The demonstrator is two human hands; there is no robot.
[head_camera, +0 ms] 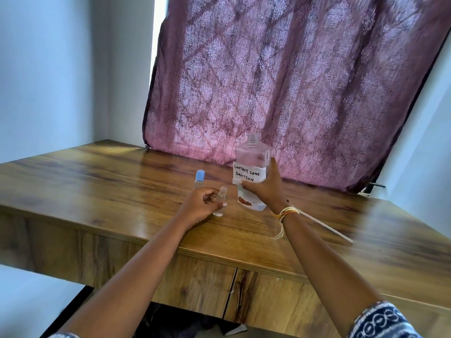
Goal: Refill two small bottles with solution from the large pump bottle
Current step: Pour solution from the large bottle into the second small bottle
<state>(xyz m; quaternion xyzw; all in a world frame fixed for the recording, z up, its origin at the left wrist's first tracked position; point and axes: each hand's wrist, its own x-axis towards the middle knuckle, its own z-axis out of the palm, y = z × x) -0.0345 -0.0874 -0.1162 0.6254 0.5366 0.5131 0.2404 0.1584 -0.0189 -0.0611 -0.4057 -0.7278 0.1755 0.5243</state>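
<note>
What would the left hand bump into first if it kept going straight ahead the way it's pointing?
Probably the uncapped small bottle, which the left hand already touches at its fingertips. Beyond that stands the large bottle held in the right hand, though depth is hard to judge.

Hands [262, 189] on large bottle [252, 167], small bottle [221, 200]

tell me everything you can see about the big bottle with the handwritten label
The large bottle is clear, squarish plastic with a threaded neck, open on top with no pump fitted. A white label reads "CONTACT LENS SOLUTION" by hand; a lower label looks torn, with a reddish mark. The right hand grips its side, holding it roughly upright over the wooden table.
</note>
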